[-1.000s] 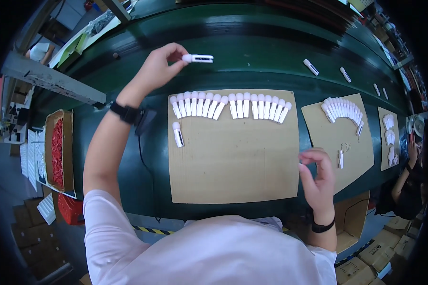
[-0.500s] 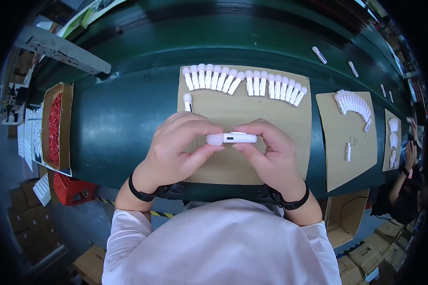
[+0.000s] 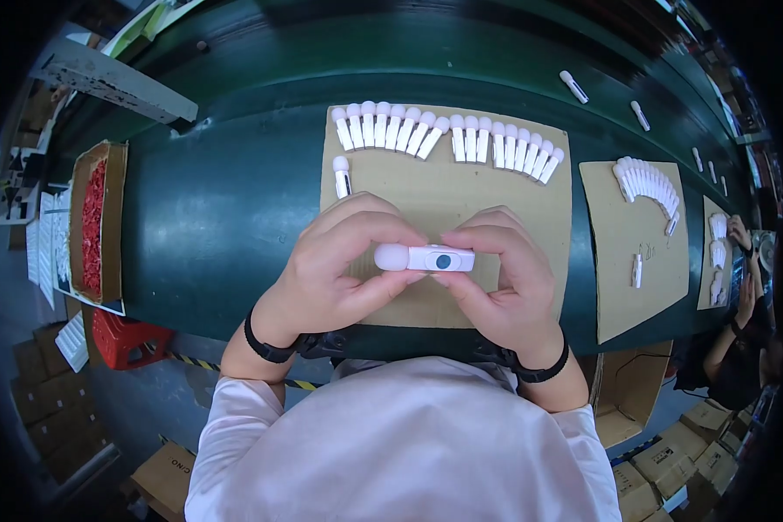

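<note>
From where I stand, both of the worker's bare hands are up in front of the chest, meeting over one small white device (image 3: 424, 258) with a round, pale head. The left hand (image 3: 331, 265) pinches it between thumb and forefinger just where the head joins the body; its other fingers curl in behind, hard to make out. The right hand (image 3: 515, 280) has the body near its far end, thumb below and forefinger above, with the palm hollow and nothing else in it that I can see. So the device lies level between the two sets of fingertips, head toward the left hand, a dark round spot on its face turned up to view. It is held over the brown cardboard sheet (image 3: 470, 306) on the green bench (image 3: 200, 217). Beyond the hands, along the sheet's far edge, a left group (image 3: 383, 130) and a right group (image 3: 506, 150) of matching devices stand out in curved rows, and a lone device (image 3: 342, 178) lies just past the left hand's knuckles.
</note>
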The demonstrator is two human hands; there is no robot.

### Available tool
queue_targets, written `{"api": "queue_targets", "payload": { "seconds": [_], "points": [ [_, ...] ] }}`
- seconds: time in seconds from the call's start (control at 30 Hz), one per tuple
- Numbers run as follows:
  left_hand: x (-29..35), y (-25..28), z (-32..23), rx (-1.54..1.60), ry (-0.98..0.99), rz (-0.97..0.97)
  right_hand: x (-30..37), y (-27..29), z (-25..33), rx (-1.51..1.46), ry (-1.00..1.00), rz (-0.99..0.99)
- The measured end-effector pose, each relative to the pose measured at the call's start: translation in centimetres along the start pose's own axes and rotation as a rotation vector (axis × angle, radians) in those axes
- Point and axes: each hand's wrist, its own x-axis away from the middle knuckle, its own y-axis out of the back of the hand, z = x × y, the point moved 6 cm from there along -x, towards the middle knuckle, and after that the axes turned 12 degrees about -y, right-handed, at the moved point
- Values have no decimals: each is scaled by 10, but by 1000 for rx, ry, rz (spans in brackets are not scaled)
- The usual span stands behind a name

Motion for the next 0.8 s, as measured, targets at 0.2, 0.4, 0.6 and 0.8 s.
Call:
{"api": "queue_targets", "payload": {
  "seconds": [0.2,0.4,0.6,0.8],
  "points": [
    [2,-2,0,-5,-26,15,0,1,-2,-62,-30,29],
    [7,1,11,153,66,-82,2,2,-6,-75,-23,23],
    [9,1,16,181,66,-98,1,1,-11,-72,-44,37],
    [13,6,24,215,168,-140,-13,-3,-15,-57,-80,91]
  ]
}}
